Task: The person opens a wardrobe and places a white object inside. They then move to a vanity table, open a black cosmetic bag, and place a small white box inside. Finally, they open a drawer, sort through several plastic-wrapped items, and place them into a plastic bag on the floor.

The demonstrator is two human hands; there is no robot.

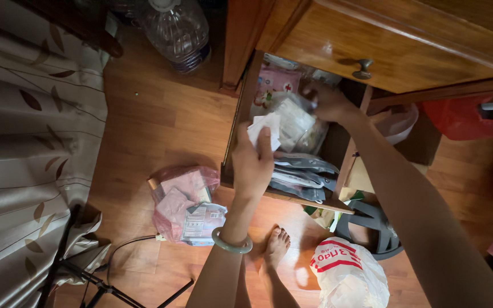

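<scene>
An open wooden drawer holds several packets and bags. My left hand, with a pale green bangle at the wrist, grips a crumpled white paper over the drawer. My right hand reaches deeper in and holds a clear plastic packet by its upper edge. Below them lie grey flat pouches and a pink packet at the back of the drawer.
A pink plastic bag of packets lies on the wooden floor left of the drawer. A large water bottle stands at the top. A white and red bag, my bare foot, a tripod and a curtain are nearby.
</scene>
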